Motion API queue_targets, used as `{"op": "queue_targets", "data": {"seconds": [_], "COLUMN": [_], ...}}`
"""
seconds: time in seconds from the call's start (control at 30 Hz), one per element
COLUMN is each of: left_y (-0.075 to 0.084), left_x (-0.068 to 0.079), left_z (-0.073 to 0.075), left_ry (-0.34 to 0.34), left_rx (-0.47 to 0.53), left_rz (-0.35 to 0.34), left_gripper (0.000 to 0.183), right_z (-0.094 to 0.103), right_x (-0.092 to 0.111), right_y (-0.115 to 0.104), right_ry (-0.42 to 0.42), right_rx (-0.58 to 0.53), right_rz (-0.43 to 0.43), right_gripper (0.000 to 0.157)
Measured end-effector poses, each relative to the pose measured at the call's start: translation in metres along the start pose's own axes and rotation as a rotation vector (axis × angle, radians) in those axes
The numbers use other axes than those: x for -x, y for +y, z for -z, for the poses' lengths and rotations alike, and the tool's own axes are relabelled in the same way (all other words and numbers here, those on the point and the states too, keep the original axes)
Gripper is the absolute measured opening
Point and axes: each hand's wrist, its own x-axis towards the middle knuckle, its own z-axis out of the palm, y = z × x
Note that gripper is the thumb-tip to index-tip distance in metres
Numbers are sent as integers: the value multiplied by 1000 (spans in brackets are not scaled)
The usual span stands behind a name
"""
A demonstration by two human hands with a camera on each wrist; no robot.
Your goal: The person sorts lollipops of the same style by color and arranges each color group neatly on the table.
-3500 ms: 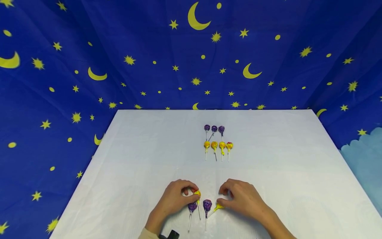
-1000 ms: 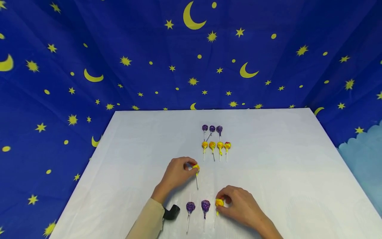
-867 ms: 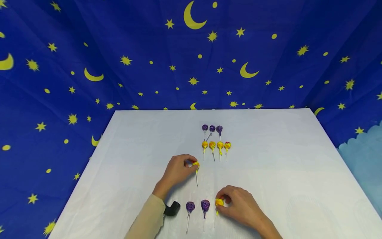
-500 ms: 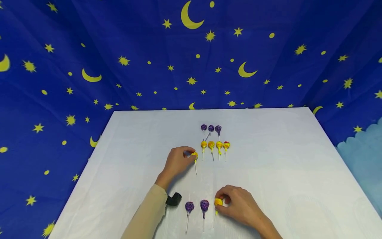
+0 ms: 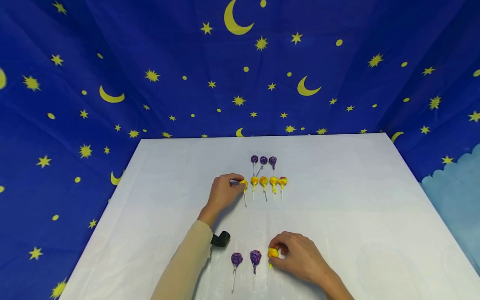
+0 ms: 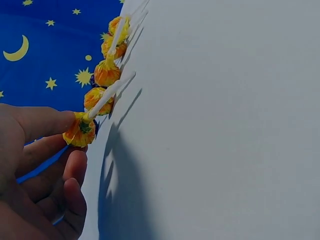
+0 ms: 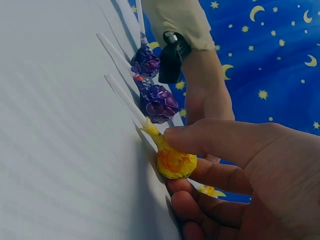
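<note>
My left hand [image 5: 223,192] pinches a yellow lollipop [image 6: 80,131] by its wrapped head, at the left end of a row of yellow lollipops [image 5: 264,181]. In the left wrist view its white stick angles up toward the neighbouring lollipops. Nearer the front edge, my right hand [image 5: 298,255] pinches another yellow lollipop [image 7: 176,162] between thumb and fingers. To the left of that one lie two purple lollipops [image 5: 255,257], sticks toward me.
Behind the yellow row, three purple lollipops [image 5: 263,160] lie on the white table [image 5: 337,175]. A black wrist camera [image 5: 221,239] juts from the left sleeve. Blue cloth [image 5: 180,50] with yellow moons and stars hangs around the table.
My left hand has carried its yellow lollipop away from me to the left end of the yellow row. My right hand has straightened its yellow lollipop beside the purple pair, then stayed nearly still.
</note>
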Motion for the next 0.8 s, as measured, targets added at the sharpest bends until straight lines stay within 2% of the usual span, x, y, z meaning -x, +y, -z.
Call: {"op": "queue_targets", "data": {"seconds": [0.3, 0.53, 0.8], "left_y": [0, 3, -1], "left_x": [-12, -19, -20], "left_z": [-5, -7, -11], "left_ry": [-18, -2, -20], "left_rx": [-47, -68, -79], "left_rz": [4, 4, 10], "left_gripper": [18, 19, 19], "right_z": [0, 1, 1], "right_x": [0, 0, -1], "right_y": [0, 0, 0], "right_ry": [0, -1, -7], "right_rx": [-7, -3, -17], "right_rz": [-7, -15, -15], "right_gripper": [20, 20, 20]}}
